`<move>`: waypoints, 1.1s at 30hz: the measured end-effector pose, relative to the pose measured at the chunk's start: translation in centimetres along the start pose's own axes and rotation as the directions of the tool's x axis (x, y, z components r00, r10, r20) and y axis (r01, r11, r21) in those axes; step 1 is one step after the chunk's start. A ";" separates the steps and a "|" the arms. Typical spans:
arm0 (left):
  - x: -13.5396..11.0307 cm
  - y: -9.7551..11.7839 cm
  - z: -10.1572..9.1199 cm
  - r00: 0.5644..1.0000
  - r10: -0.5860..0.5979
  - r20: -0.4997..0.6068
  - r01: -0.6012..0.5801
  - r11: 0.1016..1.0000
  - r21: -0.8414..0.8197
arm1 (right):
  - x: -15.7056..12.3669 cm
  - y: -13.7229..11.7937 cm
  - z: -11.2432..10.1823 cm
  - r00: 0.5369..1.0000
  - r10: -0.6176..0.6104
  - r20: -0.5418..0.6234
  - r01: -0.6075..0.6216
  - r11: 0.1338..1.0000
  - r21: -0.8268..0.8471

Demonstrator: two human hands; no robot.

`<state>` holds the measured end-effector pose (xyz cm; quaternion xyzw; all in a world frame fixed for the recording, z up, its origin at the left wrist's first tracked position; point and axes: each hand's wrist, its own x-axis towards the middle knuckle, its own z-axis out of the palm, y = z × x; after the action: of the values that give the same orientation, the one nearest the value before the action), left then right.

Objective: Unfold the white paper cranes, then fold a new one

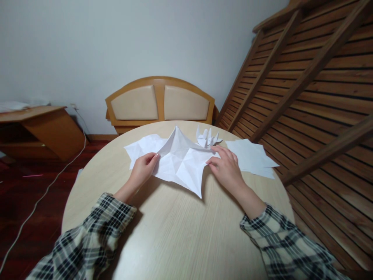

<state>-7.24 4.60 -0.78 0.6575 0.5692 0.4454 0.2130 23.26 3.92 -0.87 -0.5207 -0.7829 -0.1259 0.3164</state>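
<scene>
A creased white sheet of paper (180, 159) is held up between both hands over the round table, with one corner peaking at the back and another pointing toward me. My left hand (143, 169) pinches its left edge between thumb and fingers. On the opposite side, my right hand (225, 165) grips the right edge, thumb below and fingers on top. Fold lines cross the sheet and meet near its middle. Just behind my right hand stand folded white paper figures (207, 137) with pointed tips, partly hidden by the sheet and fingers.
More creased white paper (142, 146) lies at the left back of the light wooden table (175, 241). A loose stack of white sheets (252, 157) rests at the right. A wooden headboard (160, 99) is behind, and a slatted wooden frame (314, 116) leans on the right.
</scene>
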 end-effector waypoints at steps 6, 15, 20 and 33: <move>-0.1 0.1 0.5 0.996 -0.084 0.009 0.084 0.991 -0.108 | -0.3 0.0 0.4 0.997 0.010 0.075 -0.012 0.999 0.034; -0.5 0.9 0.8 0.988 -0.076 0.135 0.098 0.982 -0.160 | -0.1 0.2 0.5 0.963 0.096 0.253 -0.175 0.933 0.315; -0.4 1.0 0.8 0.978 -0.060 0.200 0.092 0.984 -0.155 | 0.1 -0.1 0.1 0.960 0.030 0.279 -0.164 0.867 0.471; -0.7 1.8 0.6 0.969 -0.050 0.243 0.081 0.989 -0.120 | -0.1 -1.0 0.1 0.931 -0.059 0.360 -0.049 0.958 0.284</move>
<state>-5.67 3.59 0.05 0.6721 0.5308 0.3914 0.3368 22.33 3.44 -0.90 -0.4811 -0.8393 0.0873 0.2377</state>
